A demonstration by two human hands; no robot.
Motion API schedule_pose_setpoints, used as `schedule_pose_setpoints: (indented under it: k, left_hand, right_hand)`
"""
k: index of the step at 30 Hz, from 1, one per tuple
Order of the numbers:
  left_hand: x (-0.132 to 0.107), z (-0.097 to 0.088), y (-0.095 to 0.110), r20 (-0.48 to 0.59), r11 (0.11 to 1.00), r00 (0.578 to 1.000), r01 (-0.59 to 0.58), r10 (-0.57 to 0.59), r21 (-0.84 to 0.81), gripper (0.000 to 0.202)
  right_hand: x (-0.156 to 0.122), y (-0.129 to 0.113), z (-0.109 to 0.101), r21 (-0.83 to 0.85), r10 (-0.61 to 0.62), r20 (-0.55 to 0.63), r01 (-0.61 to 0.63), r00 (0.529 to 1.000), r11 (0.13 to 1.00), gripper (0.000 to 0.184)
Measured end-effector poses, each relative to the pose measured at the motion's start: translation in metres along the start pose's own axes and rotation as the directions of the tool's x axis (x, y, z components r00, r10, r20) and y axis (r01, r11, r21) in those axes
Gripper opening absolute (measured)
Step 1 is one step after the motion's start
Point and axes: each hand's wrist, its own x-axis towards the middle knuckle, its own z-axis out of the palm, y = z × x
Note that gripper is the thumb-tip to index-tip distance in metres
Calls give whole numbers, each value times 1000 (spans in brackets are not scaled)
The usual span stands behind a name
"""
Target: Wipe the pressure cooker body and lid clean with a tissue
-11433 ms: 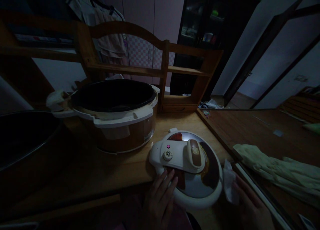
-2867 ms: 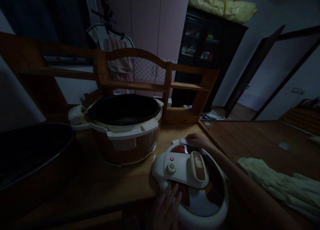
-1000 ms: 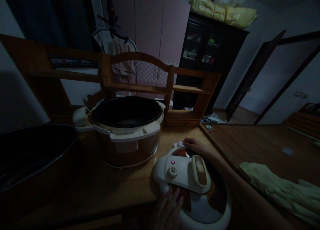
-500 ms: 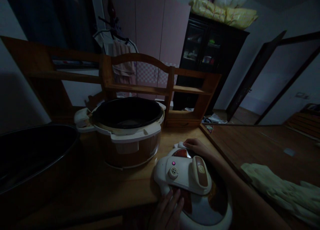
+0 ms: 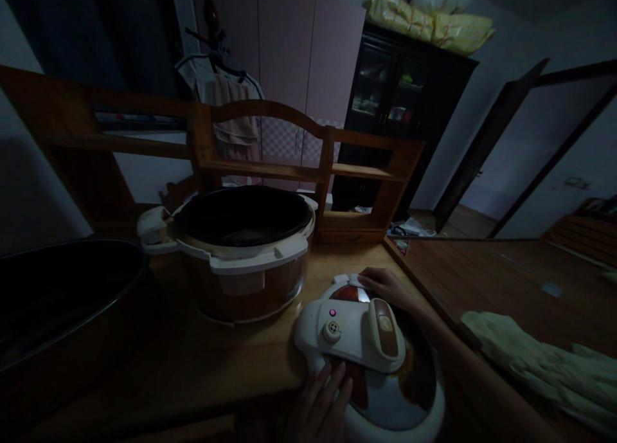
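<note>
A round pressure-cooker lid (image 5: 385, 391), white-rimmed with a brown top and a white handle bar, lies flat on the wooden table (image 5: 231, 359) in front of me. My left hand (image 5: 321, 401) rests flat on the lid's near left edge, fingers stretched out. My right hand (image 5: 385, 283) reaches over the lid to its far edge and presses a small white cloth (image 5: 351, 279) against it, fingers closed on the cloth. The open cooker pot (image 5: 236, 250) stands behind, to the left.
A dark round basin (image 5: 58, 289) sits at the far left. A wooden shelf rack (image 5: 308, 166) runs behind the pot. Pale fabric (image 5: 540, 359) lies on the brown surface at right. A dark cabinet (image 5: 400, 102) and an open doorway stand beyond.
The right hand with the cloth has shifted slightly right along the lid's far edge. The left hand has stayed flat on the near edge; the view has barely moved.
</note>
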Motion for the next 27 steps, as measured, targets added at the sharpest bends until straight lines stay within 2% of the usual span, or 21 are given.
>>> schedule_pose_setpoints:
  k: [4, 9, 13, 18, 23, 27]
  left_hand:
    - [2, 0, -3, -16, 998, 998, -59, 60, 16, 47]
    - [-1, 1, 0, 0, 1000, 1000, -10, 10, 17, 51]
    - [-1, 1, 1, -3, 999, 1000, -15, 15, 32, 50]
    - [1, -1, 2, -7, 1000, 1000, 6, -6, -20, 51]
    - [0, 0, 1, 12, 1000, 1000, 12, -12, -6, 51]
    - [0, 0, 0, 18, 1000, 1000, -7, 7, 9, 52]
  right_hand:
    - [-2, 0, -4, 1, 0, -3, 0, 1000, 1000, 48]
    - [-1, 2, -12, 37, 43, -71, -40, 997, 998, 52]
    - [6, -6, -13, 74, 52, -91, -46, 994, 996, 56]
    - [17, -18, -3, 73, -12, -10, 13, 1000, 997, 54]
    - [24, -11, 9, 56, -71, 78, 66, 994, 996, 50]
    - [21, -6, 9, 80, -97, 118, 88, 988, 993, 48]
